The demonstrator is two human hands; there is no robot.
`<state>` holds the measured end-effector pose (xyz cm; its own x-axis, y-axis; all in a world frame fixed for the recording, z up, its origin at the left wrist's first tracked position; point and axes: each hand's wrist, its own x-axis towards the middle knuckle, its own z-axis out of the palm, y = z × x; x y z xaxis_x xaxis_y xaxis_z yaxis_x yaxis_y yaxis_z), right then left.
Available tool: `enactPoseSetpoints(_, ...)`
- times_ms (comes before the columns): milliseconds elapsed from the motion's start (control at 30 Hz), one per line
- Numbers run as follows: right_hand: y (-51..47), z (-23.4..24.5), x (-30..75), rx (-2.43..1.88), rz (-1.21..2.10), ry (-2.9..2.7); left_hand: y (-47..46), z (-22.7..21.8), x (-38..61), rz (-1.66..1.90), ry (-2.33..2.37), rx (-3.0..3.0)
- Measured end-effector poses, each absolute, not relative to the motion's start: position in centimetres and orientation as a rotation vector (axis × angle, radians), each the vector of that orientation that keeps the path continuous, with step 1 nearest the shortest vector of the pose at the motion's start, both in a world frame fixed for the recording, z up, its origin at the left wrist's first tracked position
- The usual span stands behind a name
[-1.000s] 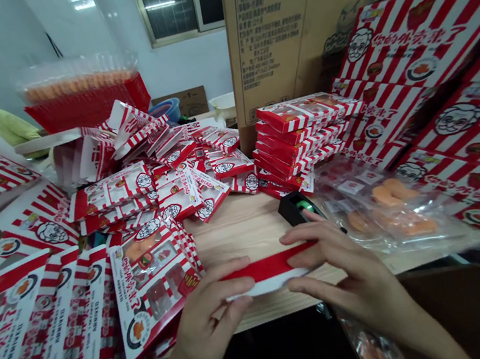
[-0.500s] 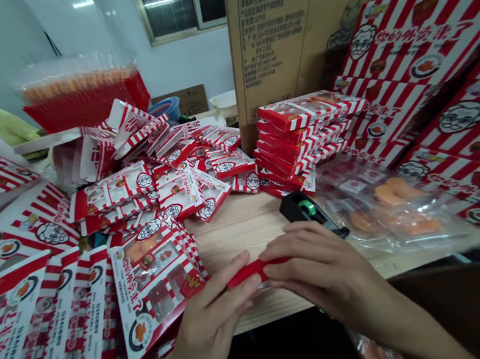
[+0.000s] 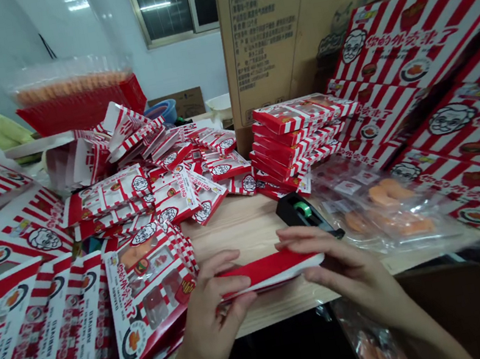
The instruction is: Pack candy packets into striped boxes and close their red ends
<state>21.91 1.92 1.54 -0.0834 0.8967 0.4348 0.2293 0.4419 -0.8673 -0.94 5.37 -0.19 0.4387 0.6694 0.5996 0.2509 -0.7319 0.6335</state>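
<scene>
A small flat carton box (image 3: 274, 269), its narrow red side turned up and a white edge toward me, lies between my hands over the table's front edge. My left hand (image 3: 208, 302) grips its left end, with fingers over the red side and the thumb below. Around the right end curves my right hand (image 3: 342, 260), fingertips at the far side and the thumb low near the white edge. Most of the carton's broad face is hidden. Just behind my right hand stands a black tape dispenser (image 3: 307, 217) with green tape.
Red-and-white striped window boxes (image 3: 147, 282) lie left, with more flat cartons (image 3: 33, 352) beside them. A stack of boxes (image 3: 298, 138) stands beyond the dispenser. Clear bags with orange pieces (image 3: 394, 208) lie right, before larger striped boxes (image 3: 415, 43). A big brown cardboard box (image 3: 270, 32) stands behind.
The carton's red side shows more fully now, with a white edge along it. My hands have moved apart, the right one sliding to the carton's right end with its fingers loosened.
</scene>
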Motion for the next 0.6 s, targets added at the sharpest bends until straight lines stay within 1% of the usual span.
enactPoseSetpoints(133, 1.50, 1.24, 22.18, -1.019, 0.807, -1.393, 5.57, -0.47, -1.00, 1.228, 0.782, 2.272)
enactPoseSetpoints(367, 1.84, 1.66, 22.56, -0.934, 0.948, -1.331, 5.42, -0.30, -0.92, 1.251, 0.703, 2.336)
enactPoseSetpoints(433, 1.96, 1.86, 22.71, -0.944, 0.926, -1.358, 5.46, -0.32, -0.82, 1.262, 0.712, 2.367)
enactPoseSetpoints(600, 1.07, 1.55, 22.39, -0.876, 0.749, -1.559, 5.50, -0.34, -0.39, 1.334, 0.785, 2.349)
